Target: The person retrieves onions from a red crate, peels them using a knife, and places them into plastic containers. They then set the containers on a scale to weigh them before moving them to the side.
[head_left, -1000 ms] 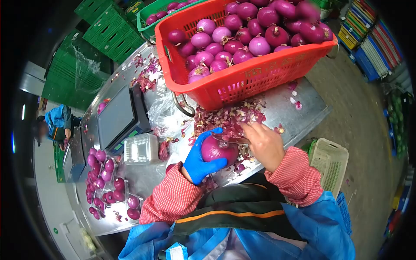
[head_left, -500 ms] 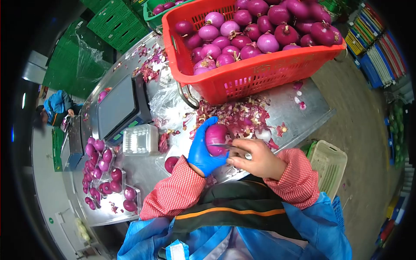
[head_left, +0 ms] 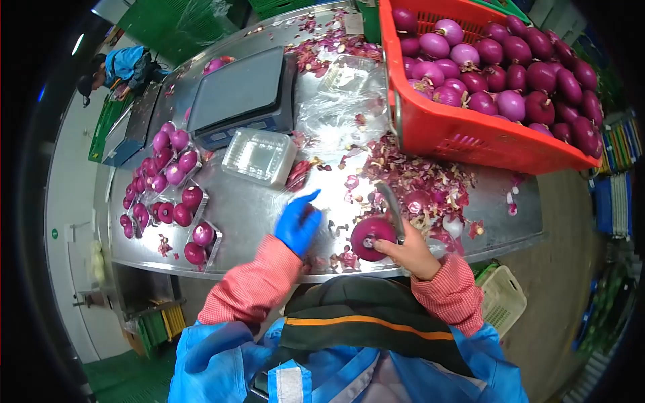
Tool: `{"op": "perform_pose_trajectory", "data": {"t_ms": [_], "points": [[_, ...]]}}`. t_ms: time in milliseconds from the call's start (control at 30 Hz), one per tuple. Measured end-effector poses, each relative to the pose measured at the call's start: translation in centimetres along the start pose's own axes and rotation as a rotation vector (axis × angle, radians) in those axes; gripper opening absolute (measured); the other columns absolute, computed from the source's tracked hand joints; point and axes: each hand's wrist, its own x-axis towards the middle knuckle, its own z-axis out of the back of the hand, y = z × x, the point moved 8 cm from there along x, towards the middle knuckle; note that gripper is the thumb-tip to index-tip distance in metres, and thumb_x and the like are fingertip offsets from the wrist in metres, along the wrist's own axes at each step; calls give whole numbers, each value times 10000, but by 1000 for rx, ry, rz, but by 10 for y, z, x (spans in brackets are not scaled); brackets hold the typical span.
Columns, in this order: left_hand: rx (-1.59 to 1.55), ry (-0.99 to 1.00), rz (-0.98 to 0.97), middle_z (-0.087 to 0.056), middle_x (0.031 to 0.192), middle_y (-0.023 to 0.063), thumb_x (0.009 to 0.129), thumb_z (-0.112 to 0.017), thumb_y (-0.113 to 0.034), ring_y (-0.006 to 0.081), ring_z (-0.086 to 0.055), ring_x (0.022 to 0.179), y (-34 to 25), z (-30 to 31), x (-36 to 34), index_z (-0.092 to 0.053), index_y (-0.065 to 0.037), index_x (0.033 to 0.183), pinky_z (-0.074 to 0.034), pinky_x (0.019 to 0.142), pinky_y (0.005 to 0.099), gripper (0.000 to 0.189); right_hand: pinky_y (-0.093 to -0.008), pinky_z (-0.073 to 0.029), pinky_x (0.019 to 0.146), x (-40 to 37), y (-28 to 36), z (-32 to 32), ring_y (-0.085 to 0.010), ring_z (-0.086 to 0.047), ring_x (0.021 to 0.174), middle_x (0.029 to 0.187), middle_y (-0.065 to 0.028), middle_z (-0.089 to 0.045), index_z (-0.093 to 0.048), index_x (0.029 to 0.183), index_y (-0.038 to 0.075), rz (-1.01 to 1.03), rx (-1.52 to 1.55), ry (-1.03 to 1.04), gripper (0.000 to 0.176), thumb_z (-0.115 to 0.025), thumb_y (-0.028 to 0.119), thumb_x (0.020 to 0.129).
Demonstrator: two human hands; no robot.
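Note:
My left hand [head_left: 299, 225], in a blue glove, is held over the steel table with its fingers apart and nothing in them. A knife [head_left: 391, 207] is in my bare right hand [head_left: 415, 254], its dark curved blade pointing up and away from me. The thumb of that hand lies against a red onion [head_left: 366, 232] near the table's front edge. Whether its other fingers also grip the onion is hidden. A heap of onion skins [head_left: 430, 188] lies just beyond. To the left of my left hand stands a clear plastic container [head_left: 260, 158].
A red crate [head_left: 484, 138] full of red onions stands at the back right. A scale [head_left: 238, 91] is at the back left, and packed onions [head_left: 181, 215] sit left. A pale basket [head_left: 504, 302] is below the table's right side. Another person [head_left: 127, 64] works far left.
My left hand has let go of the onion it held and moved left. A red onion is now at my right hand, with the knife blade turned upward. The view has shifted.

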Motion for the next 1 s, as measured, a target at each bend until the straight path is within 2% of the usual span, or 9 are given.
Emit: {"op": "perform_pose_trajectory", "data": {"t_ms": [33,67,167,267,433,533,667,767,1000], "points": [[311,-183,-311,-607,1241,183,888,-629,-132,322,-586,1142,-21,33,6,-547,-56,1331,-448,984,399,457,-297,-520,679,6,8,-10,-158,-650,755,923,-73,-682,-495,1280,-7,144,-133,-22,563,-768,214,840],[367,-169,-292,-591,1264,198,888,-615,-133,358,-583,1142,1,52,21,-542,-60,1335,-444,998,404,459,-341,-520,821,9,11,-18,-222,-682,885,961,-110,-705,-519,1251,0,1,-248,-4,555,-765,269,832],[554,-100,-430,-603,1219,215,879,-606,-140,391,-569,1137,22,67,43,-515,-65,1355,-455,987,433,491,-349,-529,806,17,19,-46,-251,-698,891,965,-159,-702,-542,1212,14,-201,-700,-8,521,-740,322,842],[811,-114,-247,-616,1158,221,873,-621,-168,401,-584,1093,20,57,34,-510,-79,1354,-475,944,452,502,-380,-538,759,27,-17,-73,-294,-704,894,948,-190,-699,-561,1167,-2,-255,-415,14,454,-698,316,873],[609,-73,40,-640,1087,215,892,-644,-226,319,-665,909,102,88,15,-572,-60,1267,-533,814,385,416,-355,-539,609,20,-46,-73,-250,-699,640,793,-165,-693,-550,1155,-18,-44,-332,-148,412,-664,282,896],[575,131,390,-658,1055,183,878,-670,-248,272,-663,947,122,94,-8,-594,-66,1231,-522,847,364,405,-338,-533,603,-2,-63,-58,-230,-696,642,776,-150,-690,-529,1113,-36,-283,-344,-148,377,-653,252,902],[360,-3,-154,-591,1239,163,898,-642,-194,285,-589,1139,81,96,8,-523,-87,1341,-466,979,382,471,-291,-467,465,-14,-75,-76,-150,-616,517,721,-116,-675,-513,1079,-42,-404,-270,-130,330,-639,206,902],[224,286,-240,-578,1249,161,932,-589,-132,282,-601,1139,91,57,36,-541,-93,1330,-468,997,367,402,-285,-430,416,-12,-96,-85,-130,-560,456,697,-91,-660,-496,1100,-44,-422,-184,-162,312,-622,162,903],[-352,256,321,-675,1143,146,971,-553,-95,228,-637,1085,126,49,23,-594,58,1202,-480,999,339,280,-276,-424,437,-1,-65,-90,-108,-554,510,663,-43,-580,-562,992,-13,-330,-164,-306,127,-549,52,884]]}}
